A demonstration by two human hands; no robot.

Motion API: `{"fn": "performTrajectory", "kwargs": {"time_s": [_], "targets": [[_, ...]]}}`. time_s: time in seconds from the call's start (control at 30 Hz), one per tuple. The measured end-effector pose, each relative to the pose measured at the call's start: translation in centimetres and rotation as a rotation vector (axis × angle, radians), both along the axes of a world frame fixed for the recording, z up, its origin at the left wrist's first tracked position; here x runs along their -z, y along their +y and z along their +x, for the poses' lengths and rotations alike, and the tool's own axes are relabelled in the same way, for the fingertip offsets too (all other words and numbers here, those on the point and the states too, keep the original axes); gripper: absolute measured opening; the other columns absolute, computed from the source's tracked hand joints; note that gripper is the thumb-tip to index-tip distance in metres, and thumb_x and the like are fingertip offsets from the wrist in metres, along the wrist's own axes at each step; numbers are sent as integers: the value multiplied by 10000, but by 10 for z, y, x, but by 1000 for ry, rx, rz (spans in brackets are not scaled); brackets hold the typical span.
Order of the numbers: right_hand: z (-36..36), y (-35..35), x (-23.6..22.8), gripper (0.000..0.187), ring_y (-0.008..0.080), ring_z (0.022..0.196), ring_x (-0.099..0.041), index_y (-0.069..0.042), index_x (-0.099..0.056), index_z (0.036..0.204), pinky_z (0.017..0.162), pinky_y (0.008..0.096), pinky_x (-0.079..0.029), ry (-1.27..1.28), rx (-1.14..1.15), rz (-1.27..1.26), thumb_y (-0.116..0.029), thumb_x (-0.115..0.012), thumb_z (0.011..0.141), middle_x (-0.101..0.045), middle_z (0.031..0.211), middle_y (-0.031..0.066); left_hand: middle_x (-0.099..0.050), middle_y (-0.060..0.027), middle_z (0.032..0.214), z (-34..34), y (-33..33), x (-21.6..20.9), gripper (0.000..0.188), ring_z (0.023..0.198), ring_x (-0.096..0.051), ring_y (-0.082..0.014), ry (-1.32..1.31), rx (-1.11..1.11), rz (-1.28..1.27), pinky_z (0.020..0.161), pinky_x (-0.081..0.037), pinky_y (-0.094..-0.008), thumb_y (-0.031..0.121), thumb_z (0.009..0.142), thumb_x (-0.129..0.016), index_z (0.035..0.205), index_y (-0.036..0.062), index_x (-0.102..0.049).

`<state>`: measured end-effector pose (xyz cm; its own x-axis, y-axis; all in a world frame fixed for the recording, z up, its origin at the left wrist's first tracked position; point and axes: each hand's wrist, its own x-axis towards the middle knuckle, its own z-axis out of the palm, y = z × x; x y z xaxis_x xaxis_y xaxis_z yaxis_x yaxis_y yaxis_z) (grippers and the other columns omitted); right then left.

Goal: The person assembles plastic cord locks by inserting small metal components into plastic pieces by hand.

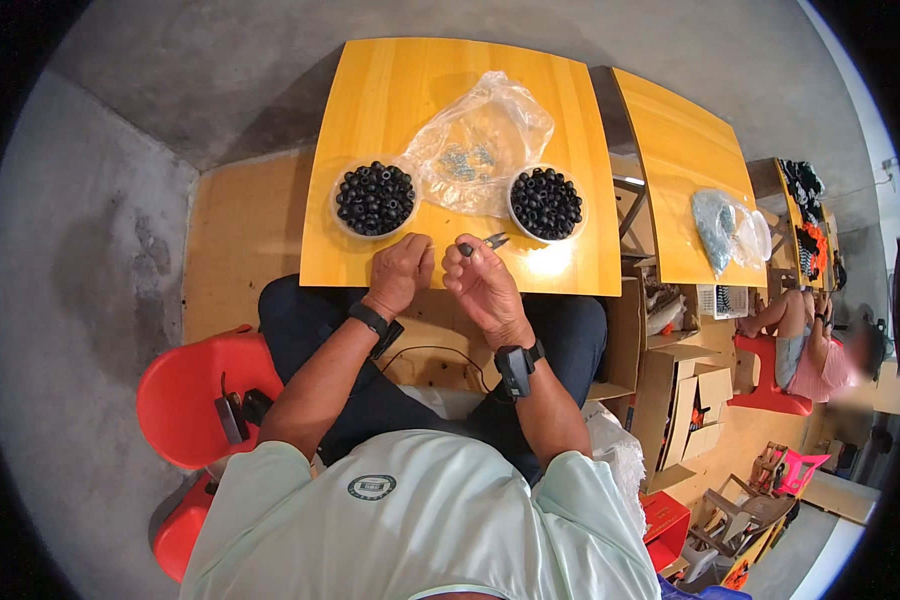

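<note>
At the near edge of the yellow wooden table (370, 100), my left hand (398, 272) is closed with its fingers curled; whatever it may hold is hidden. Beside it my right hand (486, 288), palm turned up, pinches a small black bead-like piece (465, 249) between thumb and finger. A small dark pointed piece (496, 240) shows just past that thumb; I cannot tell whether it is held or lies on the table. Two round clear tubs, left (334, 212) and right (582, 222), hold many black beads. Between them lies a clear plastic bag (500, 120) with small silvery parts.
A second yellow table (685, 150) on the right carries another bag (712, 225) of parts. Cardboard boxes (670, 410) stand right of my legs. A red chair (195, 390) is at my left. Farther right another person (820, 350) sits on a red stool.
</note>
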<state>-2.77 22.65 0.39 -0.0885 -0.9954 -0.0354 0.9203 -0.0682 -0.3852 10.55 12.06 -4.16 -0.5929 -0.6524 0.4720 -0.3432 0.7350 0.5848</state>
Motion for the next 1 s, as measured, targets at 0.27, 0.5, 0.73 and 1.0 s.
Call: {"fn": "performTrajectory", "kwargs": {"time_s": [0.27, 0.5, 0.73, 1.0], "targets": [[-7, 21, 4, 309, 120, 869, -546, -48, -573, 1223, 729, 246, -482, -41, 78, 43, -178, -636, 949, -610, 1061, 60, -615, -103, 788, -3, 2, -1, 67, 707, -627, -318, -64, -36, -27, 605, -496, -405, 96, 846, -627, 874, 69, -573], [-5, 29, 7, 363, 135, 945, -564, -56, -554, 1282, 753, 250, -495, -33, 71, 15, -132, -642, 938, -612, 1094, 60, -617, -101, 793, -5, 2, -3, 62, 718, -627, -316, -107, -37, 7, 610, -496, -406, 96, 846, -623, 873, 77, -571], [-4, 32, -1, 236, 142, 910, -624, -70, -609, 1155, 739, 263, -524, 361, 155, 100, -76, -652, 923, -661, 1088, 78, -622, -103, 803, -2, 0, 3, 70, 726, -626, -325, -115, -50, 12, 616, -498, -413, 105, 845, -624, 890, 83, -575], [-10, 38, 19, 134, 122, 891, -645, -107, -610, 1084, 711, 248, -526, 266, 230, 307, -111, -625, 951, -694, 1064, 73, -636, -114, 786, -8, 4, -1, 58, 709, -634, -325, -62, -68, 4, 616, -499, -407, 123, 858, -626, 860, 66, -615]]}}
